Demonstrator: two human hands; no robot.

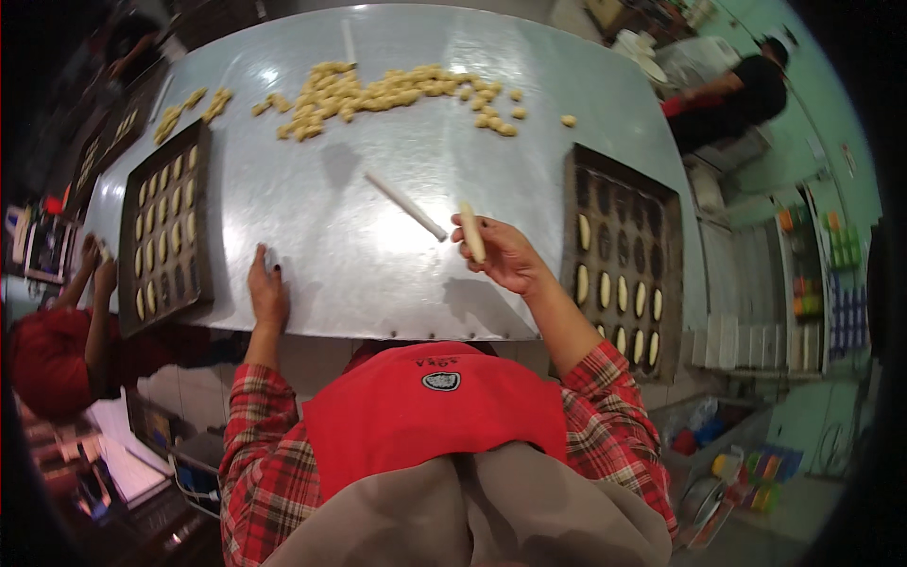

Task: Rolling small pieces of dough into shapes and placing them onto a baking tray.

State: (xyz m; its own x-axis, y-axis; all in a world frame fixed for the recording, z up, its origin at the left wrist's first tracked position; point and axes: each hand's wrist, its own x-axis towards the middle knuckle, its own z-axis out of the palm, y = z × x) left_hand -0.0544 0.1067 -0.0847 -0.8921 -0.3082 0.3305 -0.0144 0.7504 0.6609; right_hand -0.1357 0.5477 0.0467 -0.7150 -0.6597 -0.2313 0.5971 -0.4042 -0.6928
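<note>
My right hand [507,255] pinches a pale, finger-shaped dough roll [471,232] and holds it upright over the metal table [331,236]. On the table's near edge, to the left, rests my left hand [268,291], its fingers stretched out and nothing in them. A thin rolling pin [406,206] lies slanted just left of the held roll, its lower end close to my right fingertips. Right of my right hand stands a dark baking tray [570,213]; dough rolls sit in its nearer hollows, and most of its farther hollows are bare.
Many small dough pieces [354,94] lie heaped across the table's far side. A second dark tray [205,236], with rows of dough rolls, stands at the left edge. A person in red [57,350] works beyond it; another in black [756,99] stands at the far right.
</note>
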